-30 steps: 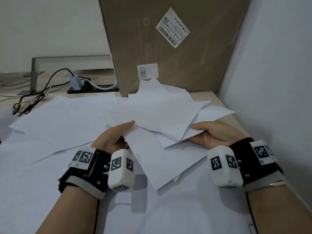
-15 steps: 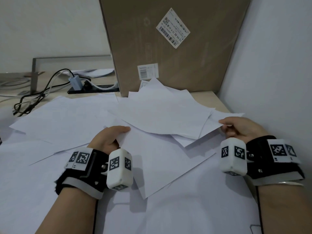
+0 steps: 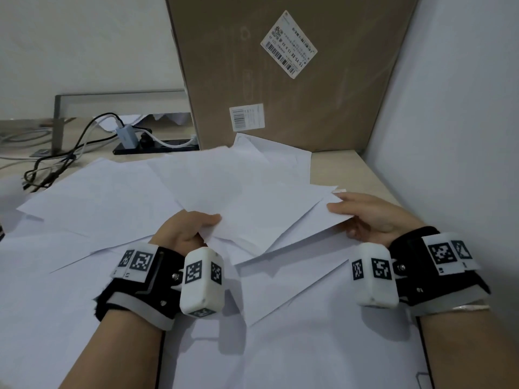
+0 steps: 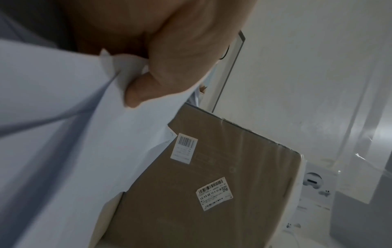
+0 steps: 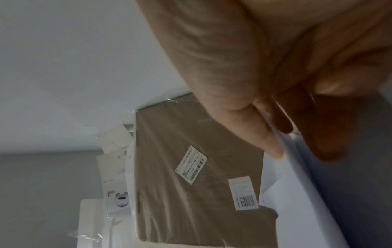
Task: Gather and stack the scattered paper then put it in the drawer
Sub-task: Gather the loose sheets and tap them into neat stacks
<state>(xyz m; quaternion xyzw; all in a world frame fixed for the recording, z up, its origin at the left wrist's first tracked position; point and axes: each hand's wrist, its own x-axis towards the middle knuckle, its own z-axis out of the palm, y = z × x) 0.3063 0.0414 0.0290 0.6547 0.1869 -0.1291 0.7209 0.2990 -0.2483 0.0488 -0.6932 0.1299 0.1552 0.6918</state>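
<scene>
Several white paper sheets [image 3: 252, 197] are held as a loose, fanned bundle just above the desk, between both hands. My left hand [image 3: 188, 231] pinches the bundle's near left edge, thumb on top; the left wrist view shows the thumb [image 4: 152, 87] pressed on the paper [image 4: 63, 134]. My right hand [image 3: 362, 214] pinches the right corners, and in the right wrist view its fingers [image 5: 265, 134] clamp the sheet edges [image 5: 297, 176]. More loose sheets [image 3: 84, 276] lie spread over the desk under and left of the hands. No drawer is in view.
A large brown cardboard box [image 3: 280, 74] leans at the back of the desk [image 3: 337, 169], close behind the bundle. A white wall [image 3: 455, 136] runs along the right. A black power strip [image 3: 157, 146] with tangled cables [image 3: 50, 164] sits at the back left.
The held sheets have been drawn closer together and shifted left; my right hand moved out to the right, then regripped the right corners. My left hand kept its pinch.
</scene>
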